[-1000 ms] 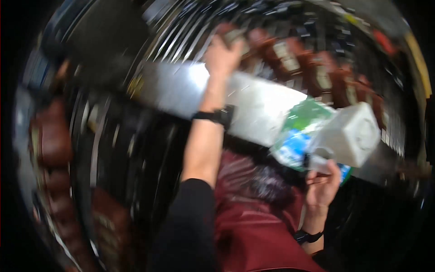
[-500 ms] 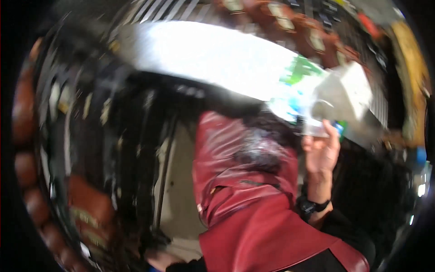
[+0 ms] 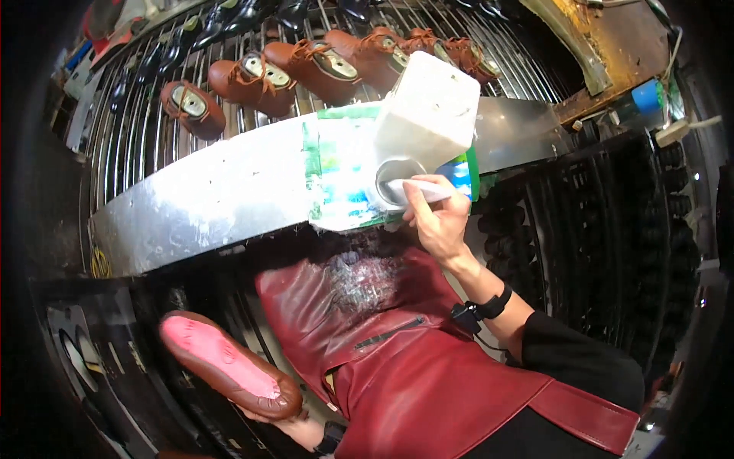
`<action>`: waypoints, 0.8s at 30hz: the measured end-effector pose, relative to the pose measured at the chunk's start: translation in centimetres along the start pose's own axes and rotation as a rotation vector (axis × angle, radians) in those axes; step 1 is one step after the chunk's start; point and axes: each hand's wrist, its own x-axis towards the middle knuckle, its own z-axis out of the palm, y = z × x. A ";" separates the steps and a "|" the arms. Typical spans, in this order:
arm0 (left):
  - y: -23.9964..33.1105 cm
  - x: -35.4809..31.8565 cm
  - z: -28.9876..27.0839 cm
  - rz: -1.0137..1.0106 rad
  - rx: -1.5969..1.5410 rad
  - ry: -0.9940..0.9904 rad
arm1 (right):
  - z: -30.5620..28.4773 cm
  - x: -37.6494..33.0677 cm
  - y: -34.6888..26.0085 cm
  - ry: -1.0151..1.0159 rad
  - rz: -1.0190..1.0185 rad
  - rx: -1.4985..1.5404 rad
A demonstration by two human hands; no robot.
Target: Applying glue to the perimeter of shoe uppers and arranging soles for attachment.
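Note:
Low on the left, my left hand [image 3: 294, 428] is wrapped round the end of a brown leather shoe [image 3: 223, 358], held with its pink underside facing up. Part of that hand is hidden beneath the shoe. My right hand [image 3: 443, 222] grips a white handle [image 3: 428, 190], whose far end reaches into the round opening of a white plastic container [image 3: 428, 107]; what is on that end cannot be seen. The container rests tilted on a green, white and blue sheet [image 3: 344, 176], smeared with something whitish, on the metal shelf.
A curved metal shelf [image 3: 206, 191] crosses in front of me. Beyond it, brown laced shoes [image 3: 310, 69] stand in a row on a rack of metal bars [image 3: 145, 145], with black shoes [image 3: 222, 27] behind. Dark racks [image 3: 604, 245] line the right side. I wear a red apron [image 3: 413, 382].
My left hand has come up from the lower edge, and the brown shoe now shows in it. My right hand now has the white handle at the container's opening. The view has swung and sharpened.

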 end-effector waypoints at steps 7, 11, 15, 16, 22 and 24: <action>4.5 16.2 6.5 0.176 -0.271 -0.163 | 1.1 -0.4 -0.8 0.122 0.458 0.521; 15.1 18.7 8.2 0.199 -0.187 0.072 | 0.6 -0.8 -3.4 -0.073 0.848 0.881; 9.2 14.1 13.4 0.603 -0.154 0.001 | 2.4 -1.3 -3.6 -0.295 0.713 0.873; 8.9 13.7 14.0 0.600 -0.142 0.024 | 3.0 -1.4 -3.1 -0.354 0.674 0.859; 8.8 13.6 13.8 0.522 -0.100 0.057 | 6.3 -2.7 -3.1 -0.532 0.494 0.735; 8.8 13.5 13.8 0.543 -0.104 0.066 | 7.9 -1.9 -2.5 -0.514 0.439 0.693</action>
